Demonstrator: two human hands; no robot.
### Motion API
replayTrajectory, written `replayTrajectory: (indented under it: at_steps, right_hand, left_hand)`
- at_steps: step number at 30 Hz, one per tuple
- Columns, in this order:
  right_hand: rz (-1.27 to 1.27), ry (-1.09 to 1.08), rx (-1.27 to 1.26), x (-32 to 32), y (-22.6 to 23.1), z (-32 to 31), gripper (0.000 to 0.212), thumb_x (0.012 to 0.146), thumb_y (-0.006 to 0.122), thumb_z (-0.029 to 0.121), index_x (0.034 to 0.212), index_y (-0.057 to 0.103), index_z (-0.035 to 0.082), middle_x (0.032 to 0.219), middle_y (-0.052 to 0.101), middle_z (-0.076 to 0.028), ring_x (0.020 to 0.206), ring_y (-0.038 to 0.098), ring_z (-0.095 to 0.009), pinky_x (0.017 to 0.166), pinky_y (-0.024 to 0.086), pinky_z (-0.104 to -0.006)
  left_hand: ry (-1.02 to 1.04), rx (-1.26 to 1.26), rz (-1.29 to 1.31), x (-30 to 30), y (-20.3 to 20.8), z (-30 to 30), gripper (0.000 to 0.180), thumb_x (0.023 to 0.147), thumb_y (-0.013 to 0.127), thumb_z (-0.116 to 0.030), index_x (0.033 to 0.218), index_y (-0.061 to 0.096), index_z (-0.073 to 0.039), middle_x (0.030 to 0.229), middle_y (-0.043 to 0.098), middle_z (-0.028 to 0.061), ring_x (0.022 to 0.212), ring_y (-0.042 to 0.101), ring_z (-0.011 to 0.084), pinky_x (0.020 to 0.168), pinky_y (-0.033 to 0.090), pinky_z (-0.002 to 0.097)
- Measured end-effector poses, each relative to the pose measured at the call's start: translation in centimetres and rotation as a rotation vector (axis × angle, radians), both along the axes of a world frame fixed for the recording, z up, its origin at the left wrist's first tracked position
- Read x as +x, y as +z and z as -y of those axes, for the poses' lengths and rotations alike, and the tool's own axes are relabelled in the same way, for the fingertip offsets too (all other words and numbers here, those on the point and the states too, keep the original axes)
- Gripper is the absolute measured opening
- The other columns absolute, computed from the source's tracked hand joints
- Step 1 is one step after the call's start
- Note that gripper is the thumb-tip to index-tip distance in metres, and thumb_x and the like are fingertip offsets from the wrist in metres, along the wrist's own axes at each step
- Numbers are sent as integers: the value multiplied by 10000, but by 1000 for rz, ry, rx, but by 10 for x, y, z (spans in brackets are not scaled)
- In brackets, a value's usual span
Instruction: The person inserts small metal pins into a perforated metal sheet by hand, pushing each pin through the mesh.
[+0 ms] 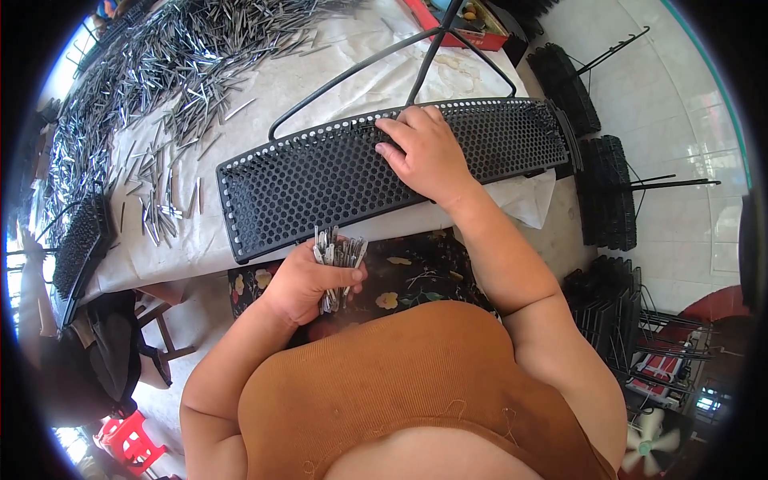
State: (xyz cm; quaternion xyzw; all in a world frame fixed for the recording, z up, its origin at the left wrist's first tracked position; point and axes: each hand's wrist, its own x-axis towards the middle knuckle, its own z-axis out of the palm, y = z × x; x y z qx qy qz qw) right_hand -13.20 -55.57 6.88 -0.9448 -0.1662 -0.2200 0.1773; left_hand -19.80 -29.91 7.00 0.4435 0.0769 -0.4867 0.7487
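Note:
My left hand is closed around a bunch of slim metal strips, their ends sticking out above and below the fist. It is just below the near edge of a long black perforated rack, which lies on the table tilted slightly. My right hand rests over the rack's far rim, thumb and forefinger apart and pointing left. Nothing shows between them; the other fingers bend over the rim. Small dark pieces stand in a row along that rim, left of the right hand.
A large heap of metal strips covers the far left of the pale-covered table. Bent black rods rise behind the rack. Another black rack is at left, several more on the right. A red tray sits at the back.

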Motion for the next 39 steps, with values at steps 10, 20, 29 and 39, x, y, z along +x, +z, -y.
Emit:
replayTrajectory:
  at_steps: [10,20,29,39]
  right_hand:
    - [-75,110,123,-9,1,-7,114,789,720,67,886,661,53,940,604,-82,928,543,-299,830,465,-384]
    - [-130,32,200,-14,11,1,150,862,620,15,1005,583,43,909,649,-120,858,628,-330,775,510,-401]
    - [-128,-260,668,13,10,60,332,965,523,-26,1275,585,76,883,643,-24,766,581,-77,718,490,-230]
    - [20,-268,512,26,1,54,272,938,563,-21,1196,601,55,883,674,-83,839,677,-170,778,525,-285]
  left_hand:
    - [-16,8,27,-1,0,0,287,783,760,54,1009,606,-31,845,682,80,697,659,179,612,539,303]
    - [10,11,17,0,1,0,293,782,762,52,1010,596,-28,846,681,80,706,662,178,614,545,300]
    - [35,89,47,-1,4,3,285,777,725,63,1019,589,0,840,654,109,718,639,204,622,528,324]
    - [8,78,33,0,4,1,278,783,732,58,1010,587,-10,845,664,99,718,651,196,619,539,318]
